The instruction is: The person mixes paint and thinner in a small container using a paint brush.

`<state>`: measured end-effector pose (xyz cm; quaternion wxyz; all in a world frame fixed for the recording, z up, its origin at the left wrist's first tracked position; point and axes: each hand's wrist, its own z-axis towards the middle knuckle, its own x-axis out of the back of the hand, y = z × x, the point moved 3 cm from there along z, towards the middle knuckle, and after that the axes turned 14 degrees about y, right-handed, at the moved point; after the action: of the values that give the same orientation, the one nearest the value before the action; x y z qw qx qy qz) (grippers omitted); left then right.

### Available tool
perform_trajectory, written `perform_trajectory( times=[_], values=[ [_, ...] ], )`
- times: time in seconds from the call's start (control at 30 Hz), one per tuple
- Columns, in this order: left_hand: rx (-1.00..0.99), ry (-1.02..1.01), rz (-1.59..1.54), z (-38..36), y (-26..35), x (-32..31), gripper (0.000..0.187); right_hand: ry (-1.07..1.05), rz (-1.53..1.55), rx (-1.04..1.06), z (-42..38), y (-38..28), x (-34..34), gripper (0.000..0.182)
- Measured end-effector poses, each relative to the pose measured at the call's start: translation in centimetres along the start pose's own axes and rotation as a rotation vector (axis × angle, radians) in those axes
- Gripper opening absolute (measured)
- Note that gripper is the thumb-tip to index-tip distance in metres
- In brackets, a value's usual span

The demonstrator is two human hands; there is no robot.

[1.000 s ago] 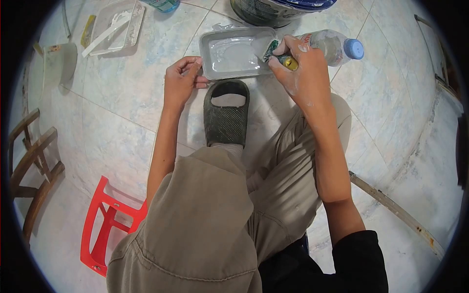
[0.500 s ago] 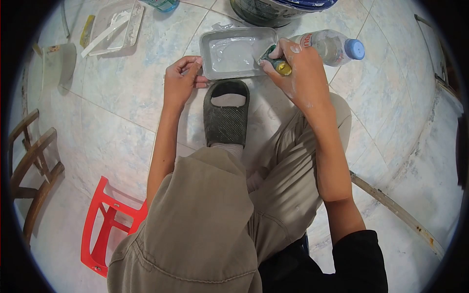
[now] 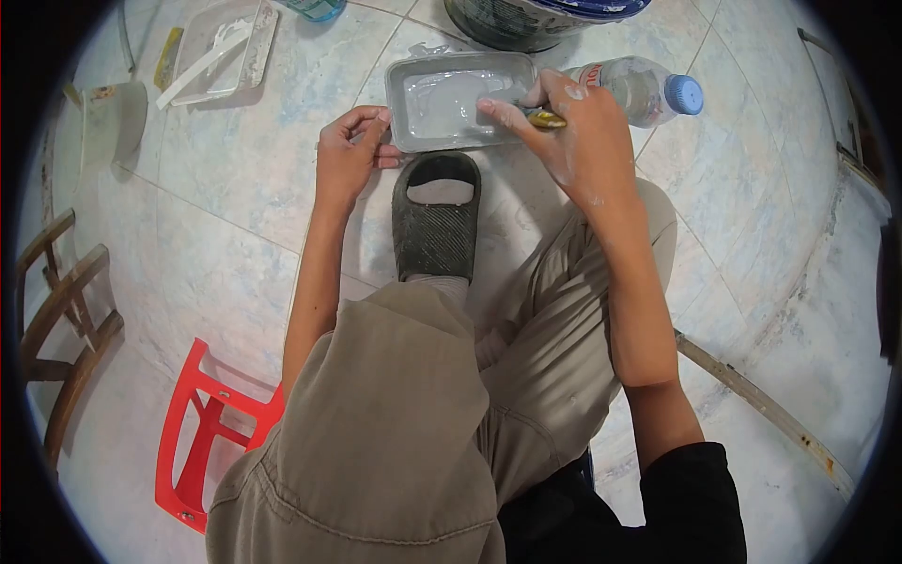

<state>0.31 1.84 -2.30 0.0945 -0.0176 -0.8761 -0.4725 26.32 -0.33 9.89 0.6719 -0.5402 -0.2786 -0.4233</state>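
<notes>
A shallow clear plastic tray [image 3: 404,68] stands on the floor, holding a wet whitish-grey mixture. Thumb and fingers of my left hand [image 3: 349,150] are closed at its left side, gripping the edge near the front corner. Above the tray's right end, my right hand [image 3: 587,127] is wrapped round a short tool with a green and yellow handle [image 3: 547,120]. Its working end points left into the tray, partly hidden by my fingers. Whitish smears mark the right hand. My dark ribbed slipper [image 3: 434,235] is close to the tray's front side.
A clear bottle with a blue cap [image 3: 684,95] lies right of the tray, behind my right hand. A dark bucket [image 3: 498,30] stands beyond. Farther left is another plastic container [image 3: 254,70] with a white strip across it. A red plastic chair [image 3: 188,442] and wooden furniture [image 3: 70,301] are at left.
My right hand has turned, with its thumb reaching left over the tray. The tool's handle has swung to point more to the right. My left hand stays at the tray's edge.
</notes>
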Motion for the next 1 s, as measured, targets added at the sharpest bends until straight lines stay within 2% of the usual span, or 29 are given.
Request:
perform_trajectory(
  times=[0.13, 0.33, 0.67, 1.0],
  values=[
    [-0.007, 0.0, 0.006, 0.1, -0.2, 0.0, 0.028, 0.005, -0.065, -0.008, 0.1, 0.0, 0.3, 0.054],
    [-0.011, -0.009, 0.0, 0.1, -0.2, 0.0, 0.028, 0.059, 0.052, 0.075, 0.3, 0.0, 0.4, 0.044],
    [-0.013, -0.002, 0.023, 0.1, -0.1, 0.1, 0.027, 0.012, 0.198, -0.031, -0.2, 0.1, 0.0, 0.026],
    [-0.015, 0.001, 0.018, -0.1, 0.0, -0.1, 0.027, 0.034, 0.384, 0.007, -0.5, -0.6, -1.4, 0.02]
  ],
)
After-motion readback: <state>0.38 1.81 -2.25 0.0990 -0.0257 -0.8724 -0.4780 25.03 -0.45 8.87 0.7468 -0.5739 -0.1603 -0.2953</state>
